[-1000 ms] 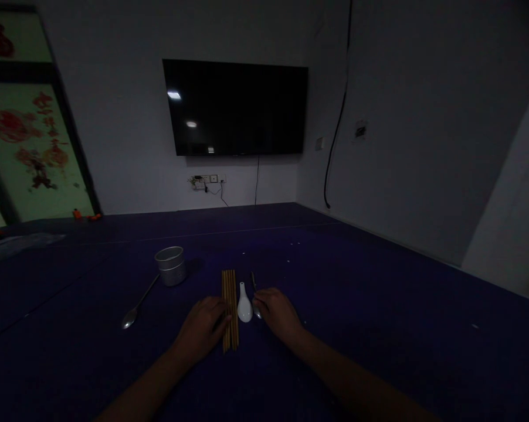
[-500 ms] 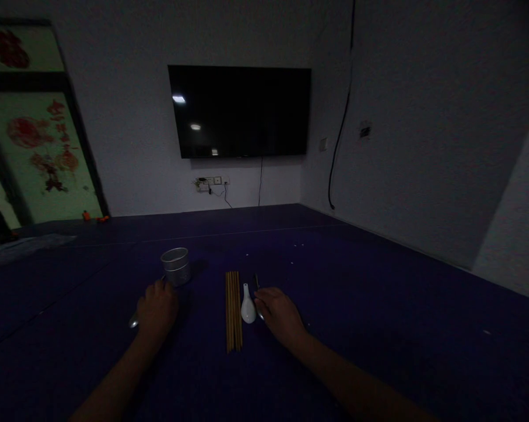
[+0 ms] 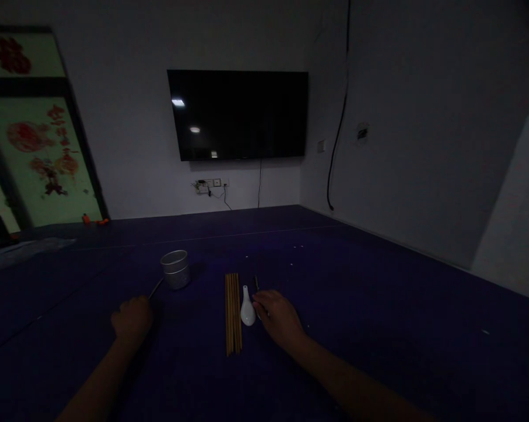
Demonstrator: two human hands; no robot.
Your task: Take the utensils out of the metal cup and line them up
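My left hand [image 3: 132, 319] is closed around the lower end of a metal spoon, whose thin handle [image 3: 156, 288] sticks out toward a silver metal cup [image 3: 175, 271]. The spoon's bowl is hidden under that hand. My right hand [image 3: 277, 315] has its fingers curled over a second metal spoon, and its dark handle [image 3: 256, 283] shows beyond the fingertips. Just left of those fingers lies a white soup spoon [image 3: 247, 312] with its bowl toward me. Alongside it several wooden chopsticks [image 3: 233, 313] lie in a parallel row.
The dark blue surface [image 3: 194, 375] runs back to the wall, where a television [image 3: 238, 114] hangs above sockets and cables. Small white bits lie scattered behind the right hand. Clear plastic sheeting [image 3: 22, 251] and small orange objects [image 3: 92, 220] are at the far left.
My left hand has slid left and toward me along its spoon, baring more of the handle and covering the bowl. My right hand stays almost in place.
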